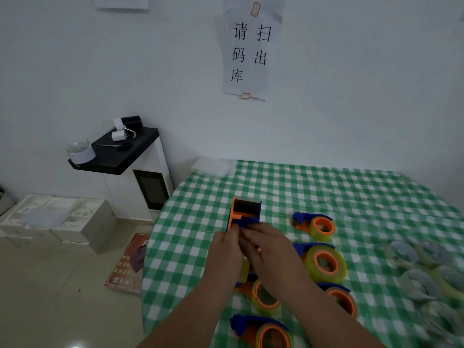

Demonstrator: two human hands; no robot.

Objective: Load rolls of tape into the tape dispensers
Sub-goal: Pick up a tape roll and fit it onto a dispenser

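Observation:
Over the green-checked table (326, 187) I hold a blue and orange tape dispenser (244, 213) with its far end raised. My left hand (226, 249) grips its left side, thumb up against the blue wall. My right hand (266, 244) curls over the near end, fingers pinching at the dispenser. A yellowish tape roll (244, 268) shows between and under my hands, mostly hidden. Loaded dispensers lie to the right and near: one (319, 226) farthest, one (324, 263) in the middle, one (341, 297) closer.
More loaded dispensers lie near me (266, 331) and under my right wrist (263, 297). Several loose clear tape rolls (424, 270) are heaped at the right table edge. Left of the table stand a white cabinet with a black top (120, 151) and white boxes (57, 217).

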